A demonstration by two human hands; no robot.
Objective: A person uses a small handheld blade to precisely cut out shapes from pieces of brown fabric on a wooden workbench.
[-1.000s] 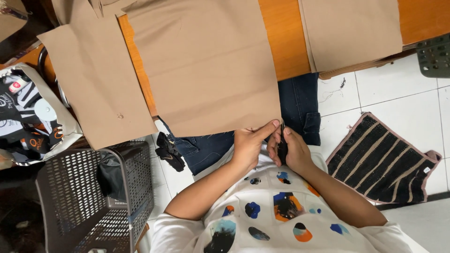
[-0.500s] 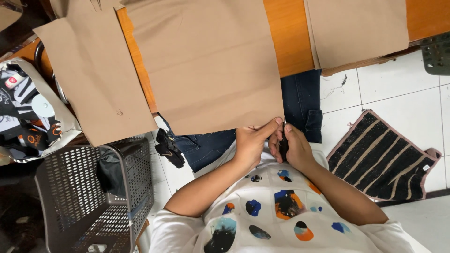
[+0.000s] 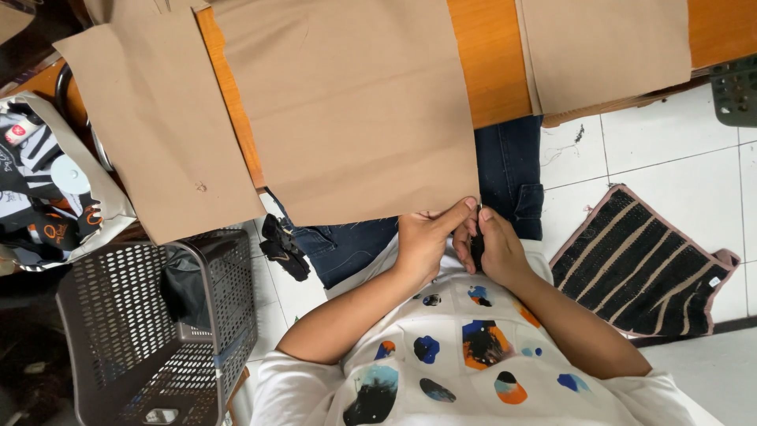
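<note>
A large tan fabric panel (image 3: 355, 110) hangs over the edge of the orange table (image 3: 489, 71). My left hand (image 3: 426, 241) pinches that panel's lower right corner with thumb and forefinger. Touching it from the right, my right hand (image 3: 498, 251) is closed around a small black tool (image 3: 476, 241), mostly hidden by the fingers. Both hands meet just above my lap, in front of my white printed shirt (image 3: 465, 363). Blue jeans (image 3: 512, 177) show under the fabric.
Two more tan fabric pieces lie on the table, one at the left (image 3: 154, 126) and one at the right (image 3: 607, 51). A grey perforated plastic basket (image 3: 146, 331) stands lower left. A black striped mat (image 3: 639, 264) lies on the white tiled floor. A printed bag (image 3: 47, 189) is far left.
Both hands stay together at the fabric corner and have barely moved. The view has shifted slightly.
</note>
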